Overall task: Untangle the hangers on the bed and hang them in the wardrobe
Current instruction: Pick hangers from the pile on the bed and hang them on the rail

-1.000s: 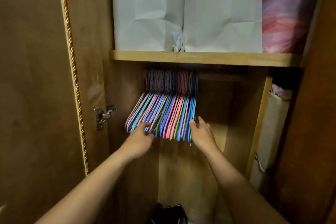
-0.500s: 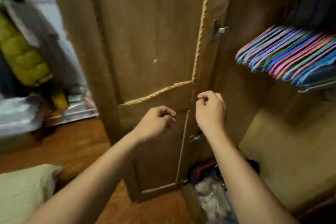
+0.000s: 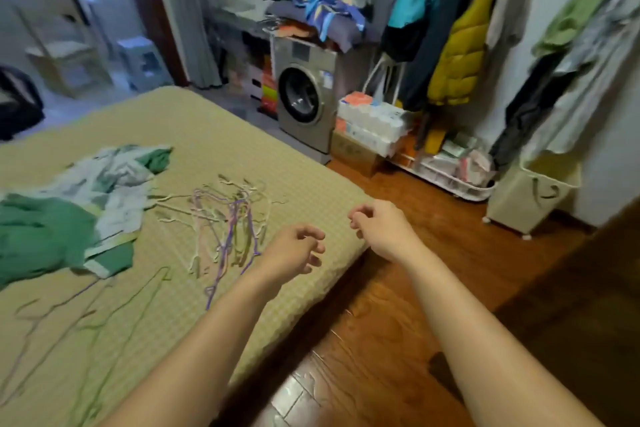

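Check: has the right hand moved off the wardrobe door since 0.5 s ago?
Yes. The right hand no longer touches the door; no door is in view now. It hangs empty past the corner of the bed, right of the tangled hangers.

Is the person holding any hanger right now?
No, left hand and right hand hold nothing; the hangers lie on the bed.

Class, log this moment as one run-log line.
stage: facing bed | left hand: empty | right hand: empty | hangers: tangled on bed
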`<state>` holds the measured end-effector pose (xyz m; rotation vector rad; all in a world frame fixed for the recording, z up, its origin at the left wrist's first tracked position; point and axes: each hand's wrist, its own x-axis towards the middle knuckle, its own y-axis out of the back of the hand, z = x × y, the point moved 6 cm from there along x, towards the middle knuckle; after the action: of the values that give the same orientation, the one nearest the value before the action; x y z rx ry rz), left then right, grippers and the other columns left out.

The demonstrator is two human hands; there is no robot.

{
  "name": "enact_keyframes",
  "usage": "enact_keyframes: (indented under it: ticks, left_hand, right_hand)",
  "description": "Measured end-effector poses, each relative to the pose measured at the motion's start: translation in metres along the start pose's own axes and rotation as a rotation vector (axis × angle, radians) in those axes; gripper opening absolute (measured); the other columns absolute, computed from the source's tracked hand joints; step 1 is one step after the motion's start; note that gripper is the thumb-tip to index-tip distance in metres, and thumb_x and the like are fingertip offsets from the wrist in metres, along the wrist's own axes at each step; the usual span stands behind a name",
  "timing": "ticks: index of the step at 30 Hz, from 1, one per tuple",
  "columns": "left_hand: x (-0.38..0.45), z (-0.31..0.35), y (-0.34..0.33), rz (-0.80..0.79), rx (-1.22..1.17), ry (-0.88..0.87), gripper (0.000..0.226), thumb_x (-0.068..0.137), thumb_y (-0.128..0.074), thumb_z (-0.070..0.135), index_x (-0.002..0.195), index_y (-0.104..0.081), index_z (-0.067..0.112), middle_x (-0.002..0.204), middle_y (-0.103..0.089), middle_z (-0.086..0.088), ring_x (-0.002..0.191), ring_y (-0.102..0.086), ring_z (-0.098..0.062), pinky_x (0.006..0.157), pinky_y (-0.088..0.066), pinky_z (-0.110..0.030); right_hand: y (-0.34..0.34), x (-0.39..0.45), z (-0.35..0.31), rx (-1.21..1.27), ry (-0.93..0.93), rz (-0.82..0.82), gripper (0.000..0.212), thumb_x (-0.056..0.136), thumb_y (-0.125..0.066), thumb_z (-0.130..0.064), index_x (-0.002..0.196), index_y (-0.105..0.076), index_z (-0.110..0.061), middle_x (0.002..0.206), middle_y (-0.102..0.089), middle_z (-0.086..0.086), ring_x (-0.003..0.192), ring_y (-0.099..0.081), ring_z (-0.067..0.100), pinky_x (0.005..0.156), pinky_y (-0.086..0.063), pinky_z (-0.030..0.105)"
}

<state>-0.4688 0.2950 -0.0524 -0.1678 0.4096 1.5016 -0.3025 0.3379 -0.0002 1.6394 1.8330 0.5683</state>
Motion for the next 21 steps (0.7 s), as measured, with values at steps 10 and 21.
enact_keyframes:
  ticks: [10, 21]
  left_hand:
    - [-0.021, -0.190, 0.237, 0.284, -0.186, 0.373, 0.020, 0.100, -0.043, 0.012, 0.102, -0.063, 0.011, 0.081, -0.061, -0.002, 0.062, -0.056, -0.016, 0.053, -0.040, -0.022]
    - [-0.004, -0.311, 0.294, 0.455, -0.213, 0.726, 0.020, 0.102, -0.047, 0.016, 0.103, -0.063, 0.005, 0.086, -0.065, -0.011, 0.060, -0.058, -0.019, 0.053, -0.038, -0.027]
  right_hand:
    - [-0.288, 0.052, -0.051, 0.043, -0.101, -0.490, 0.016, 0.095, -0.056, -0.018, 0.083, -0.065, -0.016, 0.078, -0.067, 0.002, 0.062, -0.060, 0.013, 0.051, -0.042, 0.019]
    - [-0.426, 0.123, 0.078, -0.195, -0.464, -0.746, 0.021, 0.091, -0.050, -0.026, 0.085, -0.064, -0.012, 0.086, -0.069, 0.009, 0.087, -0.071, 0.036, 0.066, -0.054, 0.037]
